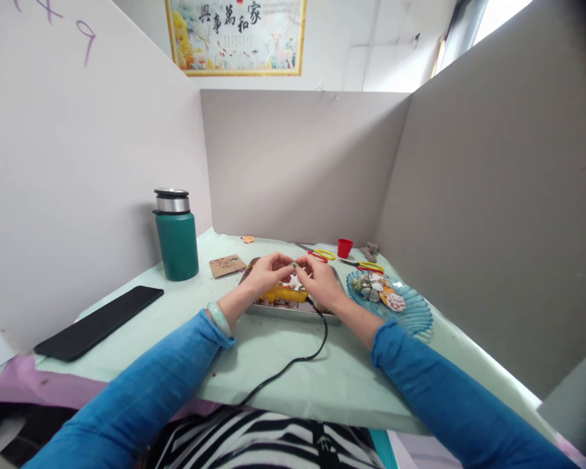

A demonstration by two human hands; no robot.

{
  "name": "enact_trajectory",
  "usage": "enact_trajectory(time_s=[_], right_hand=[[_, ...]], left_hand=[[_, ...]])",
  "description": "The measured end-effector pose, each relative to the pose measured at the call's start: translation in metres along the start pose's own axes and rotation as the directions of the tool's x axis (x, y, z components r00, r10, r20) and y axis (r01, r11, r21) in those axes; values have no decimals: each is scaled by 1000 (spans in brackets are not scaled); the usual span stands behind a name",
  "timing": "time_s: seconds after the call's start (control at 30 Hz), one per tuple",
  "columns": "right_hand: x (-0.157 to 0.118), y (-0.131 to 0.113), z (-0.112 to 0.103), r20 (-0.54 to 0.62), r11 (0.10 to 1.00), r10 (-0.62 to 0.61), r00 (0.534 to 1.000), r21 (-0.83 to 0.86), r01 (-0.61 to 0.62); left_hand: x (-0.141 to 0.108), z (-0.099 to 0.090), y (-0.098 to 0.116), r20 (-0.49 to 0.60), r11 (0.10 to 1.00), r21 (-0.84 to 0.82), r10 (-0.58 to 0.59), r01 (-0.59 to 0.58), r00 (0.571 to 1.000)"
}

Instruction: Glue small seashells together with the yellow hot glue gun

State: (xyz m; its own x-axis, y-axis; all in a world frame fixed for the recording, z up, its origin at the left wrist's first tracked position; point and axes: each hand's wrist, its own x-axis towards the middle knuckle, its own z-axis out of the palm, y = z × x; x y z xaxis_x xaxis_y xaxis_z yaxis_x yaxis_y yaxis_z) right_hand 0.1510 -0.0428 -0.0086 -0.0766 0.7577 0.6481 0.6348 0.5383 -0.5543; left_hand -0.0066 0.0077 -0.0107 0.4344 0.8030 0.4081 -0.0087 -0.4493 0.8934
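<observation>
My left hand and my right hand meet above a metal tray. Both pinch one small greenish piece between their fingertips; its kind is too small to make out. Below them in the tray lies a yellow glue gun, its black cord running over the front edge of the table. Small white and brown bits surround it, partly hidden by my hands. Right of my right hand, a blue glass plate bears several decorated round pieces, some greenish and some orange and white.
A green bottle and a black phone-like slab are on the left. A brown card lies left of the tray. Behind are two pairs of scissors, a red cup and a grey-brown lump. Grey partitions enclose the table.
</observation>
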Motion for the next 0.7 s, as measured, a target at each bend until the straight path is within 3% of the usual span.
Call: enact_trajectory(time_s=[0.47,0.7], right_hand=[[0,0,0,2,999,-3,1000,-38,3],[0,-2,-1,-15,999,-21,1000,-26,21]], left_hand=[[-3,2,7,-11,999,-27,-36,36,999],[-1,2,0,-1,1000,4,-9,9,1000]])
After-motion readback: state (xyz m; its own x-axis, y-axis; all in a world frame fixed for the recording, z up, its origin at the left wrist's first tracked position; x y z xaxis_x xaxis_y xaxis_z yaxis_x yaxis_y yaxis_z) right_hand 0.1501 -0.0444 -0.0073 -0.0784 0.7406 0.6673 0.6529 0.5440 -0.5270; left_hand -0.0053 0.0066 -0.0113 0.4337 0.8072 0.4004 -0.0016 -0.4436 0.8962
